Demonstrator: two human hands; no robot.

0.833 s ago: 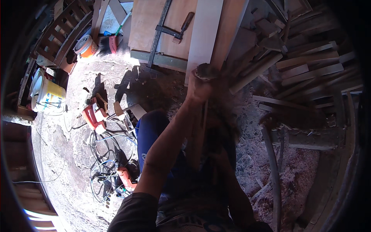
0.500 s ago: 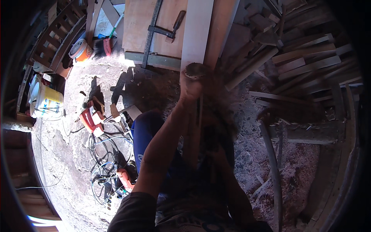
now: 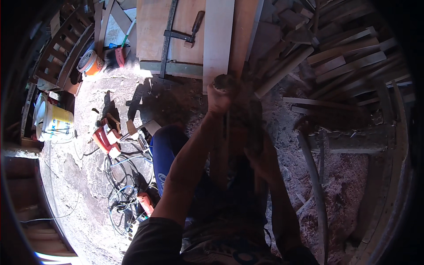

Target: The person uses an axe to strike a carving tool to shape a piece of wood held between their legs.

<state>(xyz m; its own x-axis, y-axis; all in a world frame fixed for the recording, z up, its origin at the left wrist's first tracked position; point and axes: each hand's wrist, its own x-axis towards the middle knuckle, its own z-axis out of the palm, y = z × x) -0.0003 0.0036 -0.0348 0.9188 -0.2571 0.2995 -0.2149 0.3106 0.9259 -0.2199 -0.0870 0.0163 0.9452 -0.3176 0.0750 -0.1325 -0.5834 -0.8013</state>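
Apparently, in the head view, work is under way: your left hand (image 3: 218, 100) is wrapped around a wooden piece (image 3: 225, 82) in front of you. Your right hand (image 3: 261, 161) is lower, blurred; I cannot tell its grip. Shavings (image 3: 289, 185) lie rightward; how much is finished or left doesn't show.

Left grip (image 3: 219, 100) beyond right grip (image 3: 261, 157)
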